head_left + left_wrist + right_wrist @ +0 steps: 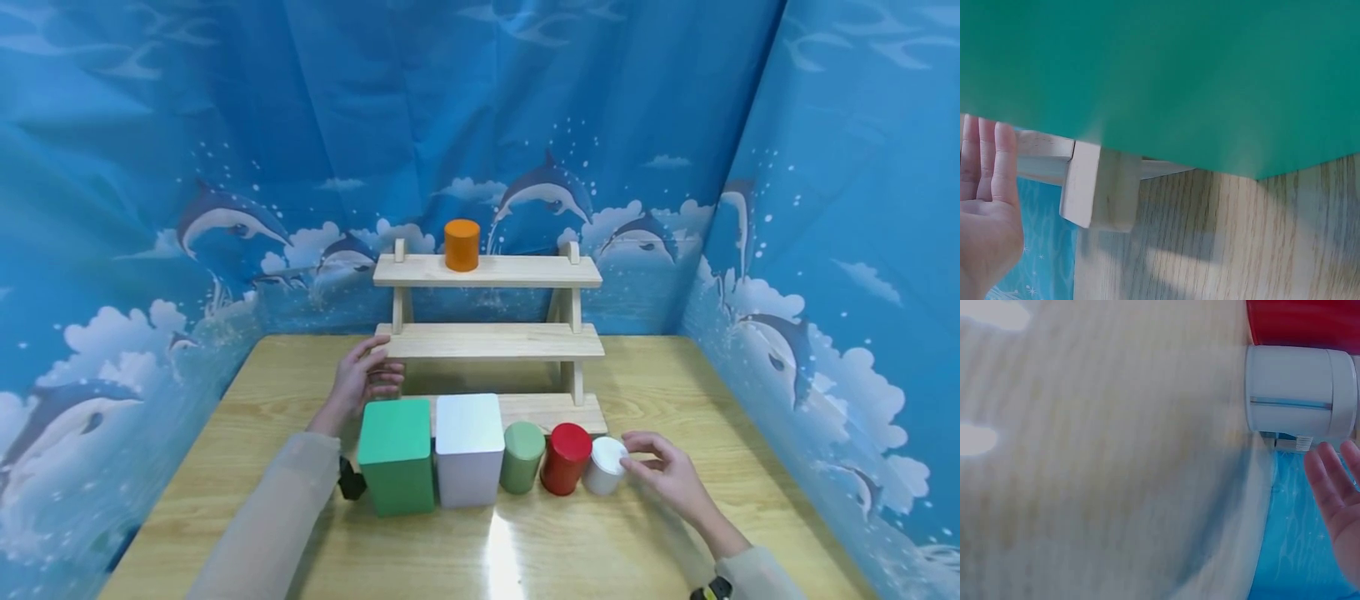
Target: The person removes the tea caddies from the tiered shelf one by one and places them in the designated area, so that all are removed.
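My left hand (360, 382) is at the left end of the wooden three-tier shelf (495, 340), fingers extended by the middle board. Just in front of its wrist stands a green box (396, 467), which fills the upper part of the left wrist view. To the right, a white box (470, 454), a pale green canister (522, 458), a red canister (566, 460) and a white canister (604, 467) continue the row. My right hand (667, 475) is beside the white canister, its loosely bent fingertips right at the lid's edge. An orange cylinder (462, 246) sits on the top board.
The shelf stands on a light wood table (645, 383), its lowest board partly hidden behind the row. Blue curtains (337, 125) with dolphins enclose the back and sides. A dark wristband (350, 479) shows at my left wrist, close to the green box.
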### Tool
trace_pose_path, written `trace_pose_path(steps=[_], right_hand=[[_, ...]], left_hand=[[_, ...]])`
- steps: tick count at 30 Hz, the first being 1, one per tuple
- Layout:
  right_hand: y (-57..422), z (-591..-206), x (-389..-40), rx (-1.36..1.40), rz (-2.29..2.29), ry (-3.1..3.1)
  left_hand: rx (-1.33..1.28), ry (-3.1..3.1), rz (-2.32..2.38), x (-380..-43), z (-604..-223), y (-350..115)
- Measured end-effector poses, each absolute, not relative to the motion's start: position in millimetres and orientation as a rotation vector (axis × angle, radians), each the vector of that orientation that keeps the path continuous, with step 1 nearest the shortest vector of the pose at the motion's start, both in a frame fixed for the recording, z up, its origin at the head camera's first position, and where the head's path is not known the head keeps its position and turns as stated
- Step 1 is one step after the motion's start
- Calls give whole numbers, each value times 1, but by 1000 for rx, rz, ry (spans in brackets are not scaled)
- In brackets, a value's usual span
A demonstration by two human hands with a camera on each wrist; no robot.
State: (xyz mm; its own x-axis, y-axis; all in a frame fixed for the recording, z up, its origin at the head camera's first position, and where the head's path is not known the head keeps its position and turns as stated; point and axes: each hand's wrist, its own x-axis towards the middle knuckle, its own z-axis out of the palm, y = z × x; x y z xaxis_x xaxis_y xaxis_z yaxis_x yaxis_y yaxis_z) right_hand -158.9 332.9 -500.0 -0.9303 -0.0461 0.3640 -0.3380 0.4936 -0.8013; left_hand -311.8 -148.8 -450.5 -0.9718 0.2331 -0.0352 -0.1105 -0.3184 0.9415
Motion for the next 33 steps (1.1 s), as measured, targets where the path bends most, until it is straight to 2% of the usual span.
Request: trace_pose_path(steps=[18,27,33], right_hand=[[320,-460,-183,410,1360,-2418],[296,-417,-182,449,1315,-2458],[287,-401,-190,488,1346,-2445]], left_hand=[[158,1685,2400,-313,-453,-149],[175,1669,2406,-312,-455,-150],[158,1668,2420,-316,-458,-149]])
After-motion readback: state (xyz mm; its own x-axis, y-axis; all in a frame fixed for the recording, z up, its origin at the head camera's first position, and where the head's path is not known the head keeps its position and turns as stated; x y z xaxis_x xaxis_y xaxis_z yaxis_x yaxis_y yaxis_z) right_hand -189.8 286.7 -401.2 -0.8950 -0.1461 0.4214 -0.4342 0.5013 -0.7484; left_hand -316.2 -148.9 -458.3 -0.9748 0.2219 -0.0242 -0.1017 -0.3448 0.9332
